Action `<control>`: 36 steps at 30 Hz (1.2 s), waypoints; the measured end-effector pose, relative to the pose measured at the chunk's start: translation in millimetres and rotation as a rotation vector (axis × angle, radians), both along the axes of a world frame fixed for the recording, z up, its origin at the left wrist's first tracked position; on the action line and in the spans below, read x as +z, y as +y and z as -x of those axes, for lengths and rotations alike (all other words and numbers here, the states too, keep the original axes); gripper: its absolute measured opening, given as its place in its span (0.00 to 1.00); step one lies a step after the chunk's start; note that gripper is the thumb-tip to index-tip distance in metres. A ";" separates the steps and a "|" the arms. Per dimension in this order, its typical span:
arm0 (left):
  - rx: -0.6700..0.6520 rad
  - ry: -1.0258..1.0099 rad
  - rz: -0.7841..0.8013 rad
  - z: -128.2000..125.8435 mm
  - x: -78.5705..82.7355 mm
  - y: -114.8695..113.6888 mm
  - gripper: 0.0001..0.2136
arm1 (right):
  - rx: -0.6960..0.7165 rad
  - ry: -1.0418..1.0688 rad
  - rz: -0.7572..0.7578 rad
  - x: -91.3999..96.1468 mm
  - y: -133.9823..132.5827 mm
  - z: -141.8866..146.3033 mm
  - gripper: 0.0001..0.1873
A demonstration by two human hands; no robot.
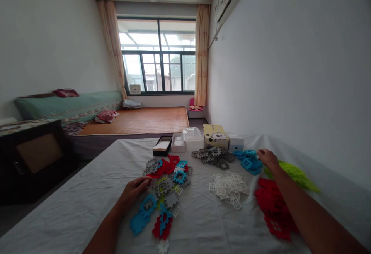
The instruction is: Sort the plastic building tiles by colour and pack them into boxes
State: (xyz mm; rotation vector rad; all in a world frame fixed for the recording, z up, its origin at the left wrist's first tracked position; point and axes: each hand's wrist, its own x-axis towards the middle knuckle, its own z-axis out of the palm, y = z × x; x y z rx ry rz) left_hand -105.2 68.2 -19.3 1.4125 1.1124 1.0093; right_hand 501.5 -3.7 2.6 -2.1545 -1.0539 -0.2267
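My left hand (135, 190) rests with curled fingers at the edge of a mixed heap of interlocking plastic tiles (166, 176), touching a grey one. My right hand (268, 158) reaches across to a pile of blue tiles (248, 161), fingers bent down on them; whether it holds one is hidden. Sorted piles lie around it: grey tiles (214, 156), white tiles (228, 186), red tiles (274, 207) under my forearm, and lime green tiles (295, 173) beside the wall. Joined blue and red tiles (153, 215) lie near my left wrist.
The tiles lie on a white sheet (87, 207). At its far edge stand a black box (162, 146), a clear plastic container (193, 138), a yellow cartoon box (215, 135) and a small white box (236, 143). A dark cabinet (31, 157) stands left; a wall runs close on the right.
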 end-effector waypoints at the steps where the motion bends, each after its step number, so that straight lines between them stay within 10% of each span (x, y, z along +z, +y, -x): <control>1: 0.001 -0.003 0.000 0.1 0.1 -0.2 0.20 | 0.004 -0.020 0.006 -1.1 0.0 0.3 0.14; 7: -0.008 0.011 -0.013 0.0 0.1 -0.8 0.20 | 0.262 -0.090 0.047 0.0 14.5 48.4 0.14; 14: -0.048 0.003 -0.049 0.7 -3.1 -1.0 0.20 | 0.920 -0.077 0.127 -6.6 25.1 237.1 0.16; 20: -0.069 -0.030 -0.070 2.4 -7.1 -1.9 0.19 | 0.972 -0.146 0.143 -24.6 26.8 336.1 0.28; 30: -0.075 -0.052 -0.040 2.4 -9.3 3.0 0.18 | 1.149 0.333 0.088 -9.0 3.5 327.1 0.22; 36: -0.078 -0.020 -0.049 5.3 -12.2 6.6 0.17 | 0.826 0.056 0.102 -13.1 14.0 201.1 0.25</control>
